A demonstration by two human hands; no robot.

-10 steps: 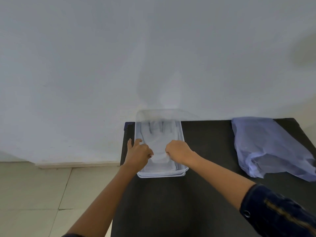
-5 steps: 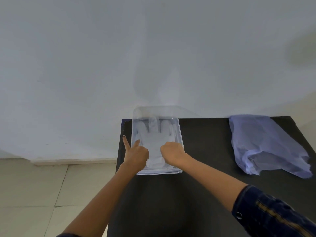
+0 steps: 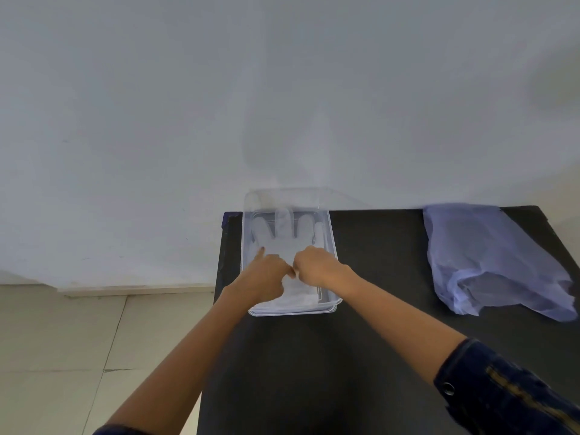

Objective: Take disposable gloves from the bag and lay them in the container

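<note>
Change since earlier frame: both hands have drawn together over the middle of the glove; the left hand, previously at the container's left wall with its forefinger on the table, now lies inside the container.
Left hand (image 3: 266,273): loosely curled, forefinger stretched out and pressing on the glove's palm area; it grips nothing that can be seen.
Right hand (image 3: 315,266): curled into a loose fist, knuckles down on the glove, touching the left hand at the thumb; whether it pinches the film cannot be told.
Glove (image 3: 284,237): translucent white, lying flat in the container, fingers spread toward the far wall, cuff toward the near rim.
Container (image 3: 332,246): clear rectangular plastic tub at the far left of the table, its far end overhanging the table edge.
Bag (image 3: 489,259): crumpled pale violet plastic, at the far right of the table, well apart from the container.
Table (image 3: 345,356): black, matte.
Sleeve (image 3: 508,394): dark blue, on the right forearm.
Surroundings: pale wall (image 3: 188,105) beyond; tiled floor (image 3: 78,340) at left.
</note>
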